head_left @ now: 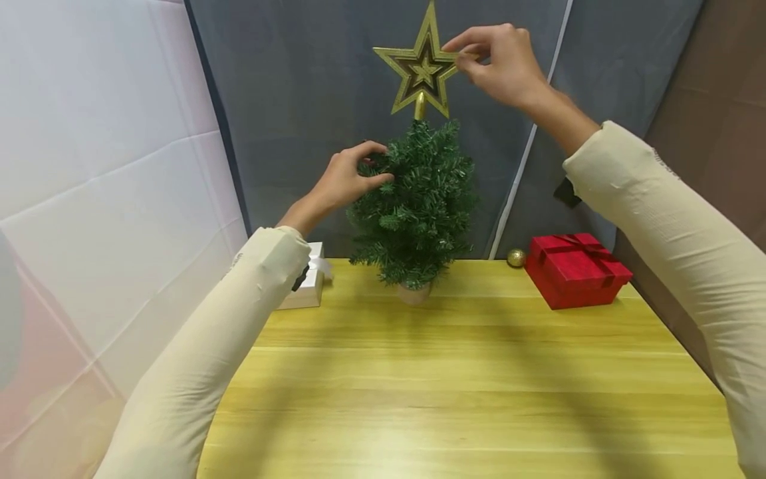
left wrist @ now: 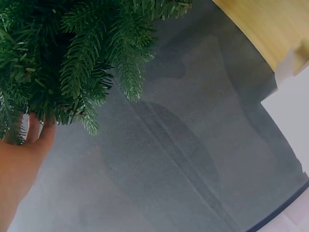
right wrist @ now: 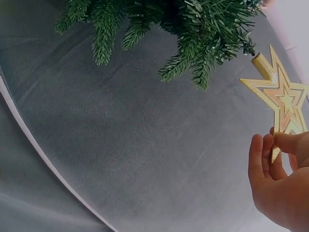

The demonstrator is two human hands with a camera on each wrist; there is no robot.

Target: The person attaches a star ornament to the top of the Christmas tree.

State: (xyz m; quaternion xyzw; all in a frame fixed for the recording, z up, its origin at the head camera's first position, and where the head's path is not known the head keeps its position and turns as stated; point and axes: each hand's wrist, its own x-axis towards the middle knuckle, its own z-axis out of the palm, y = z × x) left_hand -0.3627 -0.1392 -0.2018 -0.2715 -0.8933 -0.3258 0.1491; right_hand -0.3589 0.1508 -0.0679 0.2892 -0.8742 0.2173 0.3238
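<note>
A small green Christmas tree point(head_left: 419, 193) stands upright on the wooden table. At its tip is a gold star tree topper point(head_left: 423, 68), its short tube close over the top branches. By one side point, my right hand point(head_left: 503, 63) pinches the star between thumb and fingers; the right wrist view shows the same grip on the star point(right wrist: 286, 99). My left hand point(head_left: 347, 174) grips the upper left branches, thumb and fingers spread around them. Seen from the left wrist, the fingertips of that hand point(left wrist: 24, 154) vanish into the needles of the tree point(left wrist: 82, 58).
A red gift box point(head_left: 577, 269) with a dark red ribbon sits at the table's right rear, beside a gold ball ornament point(head_left: 516, 258). Partly behind my left sleeve is a white box point(head_left: 308, 289) with a white bow. A grey curtain point(head_left: 287, 133) hangs behind the tree.
</note>
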